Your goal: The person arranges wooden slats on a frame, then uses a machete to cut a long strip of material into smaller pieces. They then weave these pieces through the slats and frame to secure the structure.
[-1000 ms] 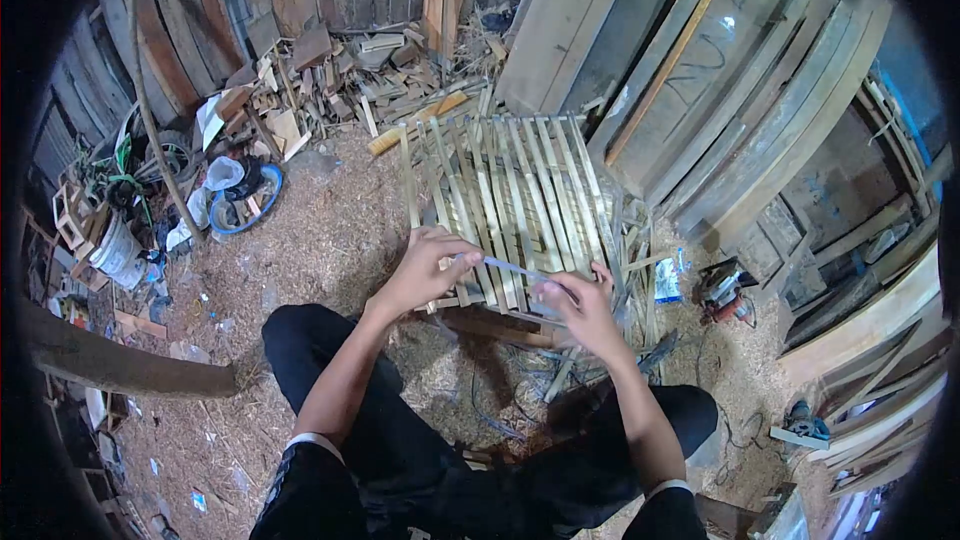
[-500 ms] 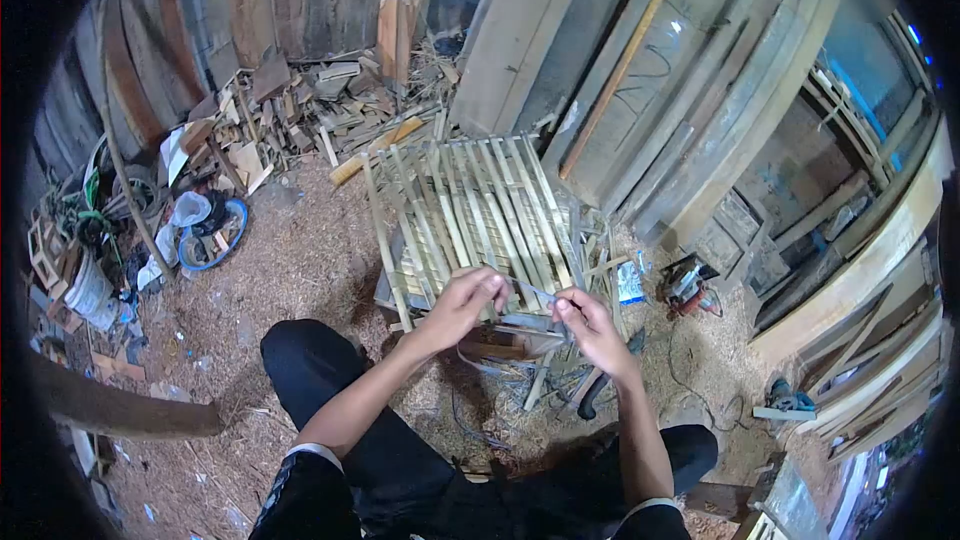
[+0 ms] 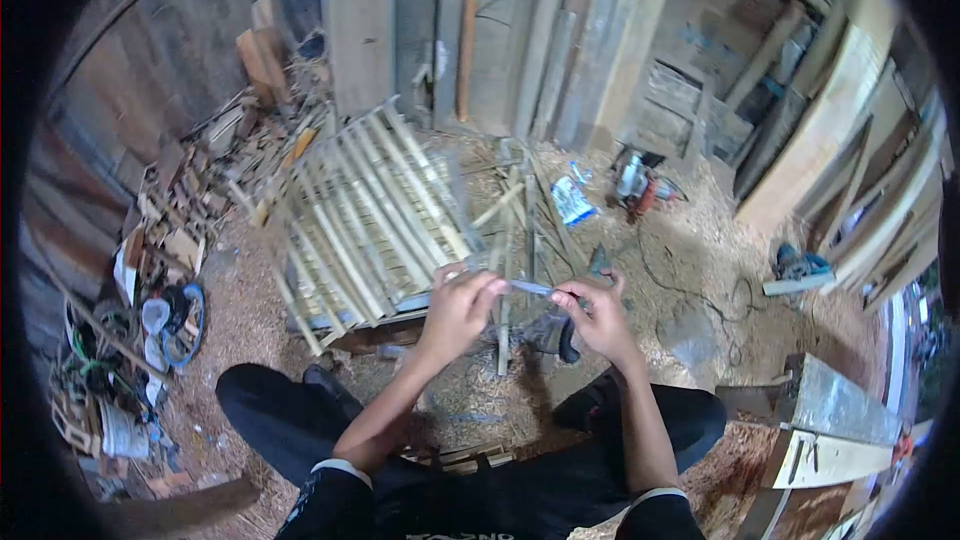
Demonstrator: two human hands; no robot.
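Between my hands runs a thin greyish strip (image 3: 530, 288), too small to identify. My left hand (image 3: 462, 312) pinches its left end between thumb and fingers. The right end is pinched by my right hand (image 3: 597, 318). Both hands are above the near right side of a slatted wooden frame (image 3: 365, 210) made of several pale parallel strips. Loose thin sticks (image 3: 505, 240) lie beyond and below my hands. A dark curved handle (image 3: 568, 340) shows just below my right hand.
A red and grey power tool (image 3: 640, 185) and a blue-white packet (image 3: 572, 202) lie ahead on the right. Scrap wood (image 3: 200, 170) is heaped at the left. Planks (image 3: 360, 30) lean on the wall. A teal tool (image 3: 797, 265) rests at the right, above a wooden bench (image 3: 840, 405).
The view has turned to the right, so the slatted frame now appears further left. Both hands still hold the thin strip, and my legs appear further apart.
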